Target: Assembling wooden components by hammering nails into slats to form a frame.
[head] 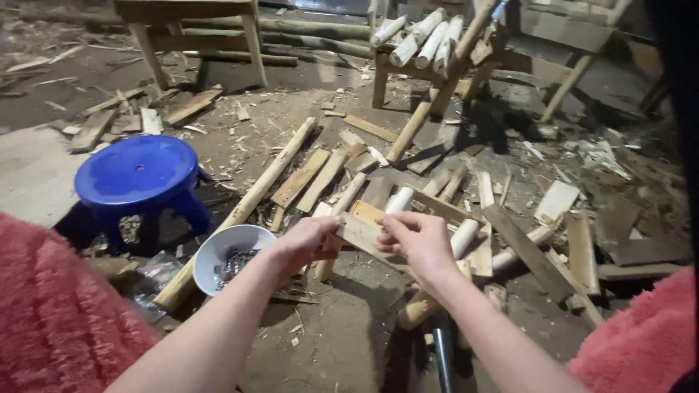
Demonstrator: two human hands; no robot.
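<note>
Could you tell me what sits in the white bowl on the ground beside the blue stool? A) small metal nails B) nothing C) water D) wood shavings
A: the white bowl, just left of the left hand, holds a dark tangle of small metal nails.

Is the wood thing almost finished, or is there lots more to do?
Looks early. Done: a wooden frame stands behind, holding pale poles. In hand: the left hand and right hand grip one flat wood piece. Left: many loose boards cover the floor; a white bowl holds nails.

Dim light, soft blur, dark right edge
</note>
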